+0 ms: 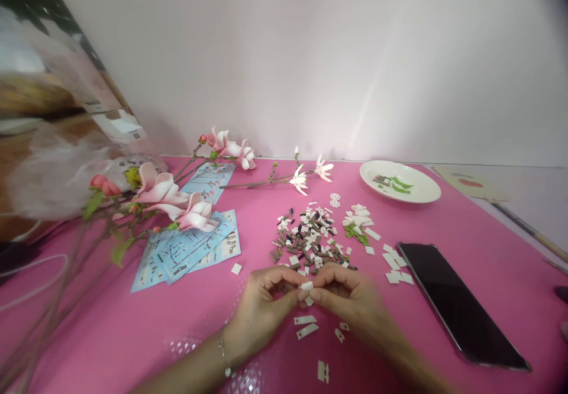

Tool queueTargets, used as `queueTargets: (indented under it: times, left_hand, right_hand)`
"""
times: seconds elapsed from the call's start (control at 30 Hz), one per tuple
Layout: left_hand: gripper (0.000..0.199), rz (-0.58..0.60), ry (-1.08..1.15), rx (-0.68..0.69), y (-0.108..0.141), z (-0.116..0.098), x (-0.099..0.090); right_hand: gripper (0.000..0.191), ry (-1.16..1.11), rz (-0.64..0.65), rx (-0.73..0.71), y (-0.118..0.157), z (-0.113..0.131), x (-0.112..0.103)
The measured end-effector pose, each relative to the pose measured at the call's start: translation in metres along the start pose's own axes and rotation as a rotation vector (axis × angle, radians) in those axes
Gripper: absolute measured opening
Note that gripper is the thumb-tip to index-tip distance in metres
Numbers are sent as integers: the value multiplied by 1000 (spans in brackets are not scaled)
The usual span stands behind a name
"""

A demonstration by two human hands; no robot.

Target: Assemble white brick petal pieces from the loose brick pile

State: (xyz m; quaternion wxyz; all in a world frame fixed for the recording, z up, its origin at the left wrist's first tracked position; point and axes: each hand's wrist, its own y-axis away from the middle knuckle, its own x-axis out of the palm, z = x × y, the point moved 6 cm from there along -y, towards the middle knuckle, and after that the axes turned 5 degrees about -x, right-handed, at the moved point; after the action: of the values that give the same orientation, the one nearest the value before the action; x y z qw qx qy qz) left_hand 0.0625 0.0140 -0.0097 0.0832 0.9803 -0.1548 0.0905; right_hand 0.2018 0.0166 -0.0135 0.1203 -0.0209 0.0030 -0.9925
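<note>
White piece (306, 286) sits between the left hand (262, 300) and the right hand (355, 298), pinched by both.

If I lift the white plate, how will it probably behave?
The white plate, with its raised rim, is probably stiff. Its smooth surface may feel slippery. The green pieces lying loose on it could slide if tilted.

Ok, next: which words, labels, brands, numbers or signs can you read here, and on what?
Nothing can be read.
Blue sheets: printed, but too small and blurred.
White box at left: markings too blurred.
Plastic bag: dark marks at its right, too blurred.
Phone: dark screen, no text visible.
</note>
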Motion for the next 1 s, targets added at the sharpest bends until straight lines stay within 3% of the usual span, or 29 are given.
queueTargets:
  times: [0.33,0.5,0.73,1.0]
  left_hand:
    - [28,15,100,-80,-3,9,2]
    - [31,52,70,-111,-2,10,4]
    - [30,69,-28,-86,-1,4,4]
    - [33,44,-20,-116,-2,1,3]
  right_hand:
    - [24,97,17,-30,1,13,2]
    - [23,185,-13,-47,1,18,-1]
    - [25,225,49,-58,-1,18,1]
    - [20,231,53,-60,2,15,2]
